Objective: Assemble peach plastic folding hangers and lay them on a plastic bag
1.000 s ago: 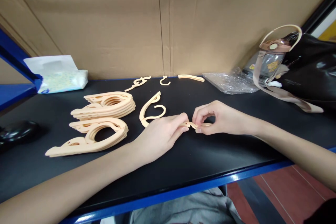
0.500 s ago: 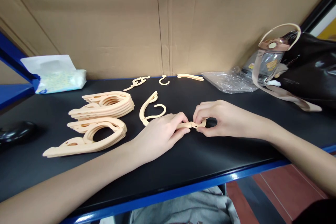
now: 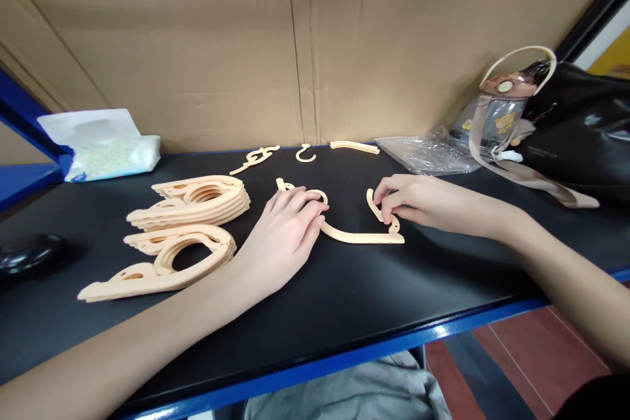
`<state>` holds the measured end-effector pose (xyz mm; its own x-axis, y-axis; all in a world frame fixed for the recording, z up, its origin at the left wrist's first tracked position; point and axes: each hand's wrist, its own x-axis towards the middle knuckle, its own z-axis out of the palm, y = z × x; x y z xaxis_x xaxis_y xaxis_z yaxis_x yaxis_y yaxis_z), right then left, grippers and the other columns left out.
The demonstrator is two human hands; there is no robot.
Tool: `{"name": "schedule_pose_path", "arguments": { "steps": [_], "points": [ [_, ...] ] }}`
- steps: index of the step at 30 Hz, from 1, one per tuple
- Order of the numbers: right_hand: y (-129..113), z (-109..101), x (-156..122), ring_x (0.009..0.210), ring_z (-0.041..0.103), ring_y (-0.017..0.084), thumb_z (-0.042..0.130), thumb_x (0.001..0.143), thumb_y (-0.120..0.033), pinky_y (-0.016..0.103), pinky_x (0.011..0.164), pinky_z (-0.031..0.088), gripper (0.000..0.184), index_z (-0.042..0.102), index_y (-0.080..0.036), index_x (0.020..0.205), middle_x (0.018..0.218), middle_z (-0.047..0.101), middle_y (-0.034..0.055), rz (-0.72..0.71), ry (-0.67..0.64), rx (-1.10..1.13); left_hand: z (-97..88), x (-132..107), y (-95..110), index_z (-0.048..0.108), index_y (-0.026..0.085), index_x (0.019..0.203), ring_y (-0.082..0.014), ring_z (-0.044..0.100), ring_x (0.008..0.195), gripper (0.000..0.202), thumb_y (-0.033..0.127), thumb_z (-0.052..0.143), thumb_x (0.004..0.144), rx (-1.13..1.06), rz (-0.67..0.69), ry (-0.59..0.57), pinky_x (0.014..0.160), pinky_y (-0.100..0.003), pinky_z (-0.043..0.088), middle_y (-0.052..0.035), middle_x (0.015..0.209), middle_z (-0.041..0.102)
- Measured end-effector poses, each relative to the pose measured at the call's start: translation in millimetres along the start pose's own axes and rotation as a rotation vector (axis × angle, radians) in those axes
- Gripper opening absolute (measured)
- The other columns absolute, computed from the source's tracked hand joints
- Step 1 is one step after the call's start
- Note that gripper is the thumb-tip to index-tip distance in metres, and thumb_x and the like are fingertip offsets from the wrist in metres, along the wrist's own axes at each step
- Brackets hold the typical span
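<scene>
A cream plastic folding hanger (image 3: pixel 364 237) lies on the black tabletop, its long arm stretching to the right. My left hand (image 3: pixel 295 223) covers its middle by the hook, fingers and thumb closed on it; the parts beneath are hidden. At the far end of that arm, my right hand (image 3: pixel 403 200) pinches a short curved hanger piece (image 3: pixel 373 205), whose lower end meets or overlaps the arm's tip; I cannot tell if they are joined. To the left lie two stacks of folded hangers, a rear stack (image 3: pixel 211 207) and a front stack (image 3: pixel 197 266).
Along the back lie a hanger frame piece (image 3: pixel 256 159), a loose hook (image 3: pixel 306 154) and thin strips (image 3: pixel 354 146). A clear plastic bag (image 3: pixel 418 154), a strapped bottle (image 3: pixel 502 118) and a black bag (image 3: pixel 581 138) occupy the right. Tissues (image 3: pixel 113 154) and a mouse (image 3: pixel 32 252) are left.
The hanger has turned and its long arm now shows between my hands. My left hand has shifted left and up to the hook; my right hand has moved slightly up and right with the short piece.
</scene>
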<state>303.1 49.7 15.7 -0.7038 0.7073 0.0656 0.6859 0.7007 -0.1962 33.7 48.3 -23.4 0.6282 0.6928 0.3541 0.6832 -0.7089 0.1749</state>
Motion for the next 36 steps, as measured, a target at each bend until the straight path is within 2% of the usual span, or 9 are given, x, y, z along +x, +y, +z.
{"name": "schedule_pose_path", "arguments": {
  "steps": [3,6,13,19,22,26,30,33,36],
  "points": [
    [-9.6,2.0,1.8,0.082,0.06,0.019,0.047,0.093,-0.031,0.03,0.07,0.042,0.015,0.059,-0.021,0.09,0.09,0.063,0.0032,0.137,0.054,-0.035,3.7,-1.0,-1.1,0.056,0.016,0.12,-0.0249,0.043,0.122,0.033,0.025,0.032,0.099,-0.027,-0.038,-0.036,0.105,-0.045,0.036,-0.0088,0.128,0.054],
    [-16.3,4.8,2.5,0.083,0.06,0.022,0.059,0.085,-0.047,0.032,0.07,0.042,0.031,0.057,-0.021,0.102,0.093,0.064,0.0047,0.154,0.073,-0.055,4.6,-1.0,0.6,0.054,0.015,0.121,-0.0239,0.045,0.118,0.033,0.026,0.032,0.1,-0.069,-0.068,-0.037,0.103,-0.043,0.039,-0.0085,0.126,0.055],
    [-19.3,13.6,7.3,0.096,0.057,0.018,0.039,0.091,-0.009,0.032,0.084,0.044,0.036,0.052,-0.024,0.121,0.104,0.064,0.0045,-0.082,0.057,0.049,0.8,-1.8,6.5,0.053,0.017,0.118,-0.0229,0.048,0.116,0.033,0.011,0.034,0.091,-0.178,-0.044,-0.022,0.102,-0.043,0.042,-0.0073,0.124,0.054],
    [-20.0,21.3,14.7,0.088,0.059,0.022,0.047,0.093,-0.02,0.034,0.077,0.044,0.022,0.057,-0.017,0.112,0.097,0.064,0.0071,0.076,0.241,-0.168,1.9,-3.3,12.5,0.047,0.023,0.123,-0.0172,0.05,0.117,0.049,-0.003,0.038,0.082,-0.34,0.049,-0.062,0.103,-0.033,0.042,-0.0025,0.129,0.049],
    [-22.2,21.0,14.6,0.082,0.061,0.022,0.046,0.096,-0.031,0.034,0.074,0.044,0.025,0.057,-0.02,0.115,0.089,0.067,0.0042,0.138,0.234,-0.125,1.0,-2.2,11.1,0.046,0.026,0.125,-0.0153,0.05,0.117,0.043,0.002,0.044,0.089,-0.376,0.081,-0.076,0.104,-0.031,0.041,-0.0007,0.128,0.049],
    [-25.5,19.9,14.4,0.088,0.061,0.022,0.049,0.093,-0.046,0.035,0.081,0.043,0.039,0.052,-0.022,0.123,0.099,0.068,0.0043,0.051,0.167,-0.014,-1.1,-0.9,7.5,0.045,0.025,0.125,-0.0204,0.049,0.114,0.036,0.022,0.056,0.091,-0.236,0.063,-0.018,0.1,-0.038,0.042,-0.0027,0.123,0.054],
    [-27.7,23.9,16.7,0.098,0.059,0.026,0.059,0.08,-0.062,0.039,0.086,0.044,0.065,0.047,-0.021,0.129,0.116,0.063,0.0079,-0.007,0.15,0.046,1.5,-1.2,6.1,0.041,0.018,0.132,-0.0283,0.042,0.126,0.064,0.046,0.067,0.081,-0.111,-0.045,-0.005,0.105,-0.046,0.037,-0.0106,0.135,0.049],
    [-29.4,26.7,17.3,0.103,0.058,0.025,0.066,0.077,-0.056,0.039,0.088,0.044,0.068,0.043,-0.021,0.13,0.12,0.06,0.0081,-0.04,0.126,0.105,4.2,-1.2,8.3,0.037,0.014,0.137,-0.0313,0.034,0.134,0.081,0.061,0.064,0.076,-0.109,-0.07,-0.061,0.11,-0.048,0.031,-0.0146,0.143,0.042],
    [-30.7,26.4,15.7,0.104,0.057,0.025,0.069,0.078,-0.046,0.04,0.089,0.045,0.064,0.041,-0.022,0.13,0.122,0.059,0.0077,-0.051,0.116,0.132,3.7,-0.7,12.5,0.039,0.013,0.136,-0.0308,0.041,0.128,0.083,0.064,0.063,0.075,-0.133,-0.096,-0.116,0.106,-0.046,0.035,-0.0139,0.138,0.047]
  ]
}}
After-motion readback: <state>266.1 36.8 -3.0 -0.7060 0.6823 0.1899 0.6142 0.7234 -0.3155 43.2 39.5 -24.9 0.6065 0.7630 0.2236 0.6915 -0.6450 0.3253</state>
